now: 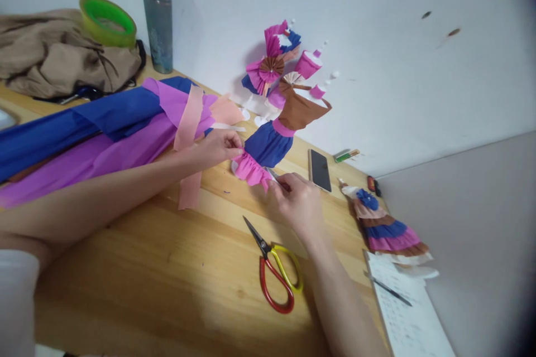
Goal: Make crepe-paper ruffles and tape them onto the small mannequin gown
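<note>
A craft-paper figure with a brown upper part point(302, 109), a pink band and a gathered blue skirt point(270, 144) stands tilted on the table. Along its lower edge runs a pink ruffled crepe paper strip point(252, 169). My left hand point(218, 146) pinches the strip's left end, thumb against fingers. At the other end, my right hand point(298, 201) is closed on the ruffle; a small pale piece shows beside its fingertips, too unclear to name. Scissors point(264, 248) with one red and one yellow handle lie below my hands, blades slightly apart.
Purple point(125, 159) and blue crepe paper point(121, 109) lies left, with peach strips point(190, 117). Behind stand a flask point(157, 22) and green tape roll point(108, 21) on brown cloth point(62, 53). Rightward are a phone point(320, 170), layered paper dress point(387, 231) and notebook point(408, 312).
</note>
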The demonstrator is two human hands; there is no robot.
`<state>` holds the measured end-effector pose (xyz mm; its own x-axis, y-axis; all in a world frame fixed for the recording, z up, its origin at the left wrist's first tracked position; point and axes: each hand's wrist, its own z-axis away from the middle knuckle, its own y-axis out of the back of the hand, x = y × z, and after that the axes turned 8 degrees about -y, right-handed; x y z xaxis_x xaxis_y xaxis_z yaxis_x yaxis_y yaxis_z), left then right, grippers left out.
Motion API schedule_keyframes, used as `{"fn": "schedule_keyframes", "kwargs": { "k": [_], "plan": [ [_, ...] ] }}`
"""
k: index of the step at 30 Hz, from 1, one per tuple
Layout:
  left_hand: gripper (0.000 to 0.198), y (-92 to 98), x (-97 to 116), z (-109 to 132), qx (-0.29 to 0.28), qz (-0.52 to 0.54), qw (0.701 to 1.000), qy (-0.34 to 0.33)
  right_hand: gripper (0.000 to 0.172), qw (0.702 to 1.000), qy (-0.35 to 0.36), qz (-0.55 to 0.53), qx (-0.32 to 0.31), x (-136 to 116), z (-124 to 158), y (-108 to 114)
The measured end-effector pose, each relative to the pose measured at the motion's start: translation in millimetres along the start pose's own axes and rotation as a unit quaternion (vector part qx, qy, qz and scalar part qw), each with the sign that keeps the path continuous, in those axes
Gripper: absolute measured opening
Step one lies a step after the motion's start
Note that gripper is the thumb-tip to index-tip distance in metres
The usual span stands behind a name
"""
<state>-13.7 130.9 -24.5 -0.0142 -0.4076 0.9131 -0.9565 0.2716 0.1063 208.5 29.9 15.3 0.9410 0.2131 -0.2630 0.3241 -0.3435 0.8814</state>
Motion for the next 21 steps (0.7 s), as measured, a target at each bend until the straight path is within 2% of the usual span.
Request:
{"fn": "schedule_keyframes", "kwargs": {
  "k": [11, 21],
  "plan": [
    [0.009, -2.9, 10.6, 0.7, 0.01, -0.016, 1.0, 0.002, 0.026, 1.0, -0.016, -0.009, -0.013, 0.5, -0.7, 0.9],
    [0.003, -5.3, 12.0, 0.9, 0.01, -0.024, 1.0, -0.008, 0.026, 1.0, -0.018, -0.011, -0.013, 0.5, -0.4, 1.3]
  ]
}}
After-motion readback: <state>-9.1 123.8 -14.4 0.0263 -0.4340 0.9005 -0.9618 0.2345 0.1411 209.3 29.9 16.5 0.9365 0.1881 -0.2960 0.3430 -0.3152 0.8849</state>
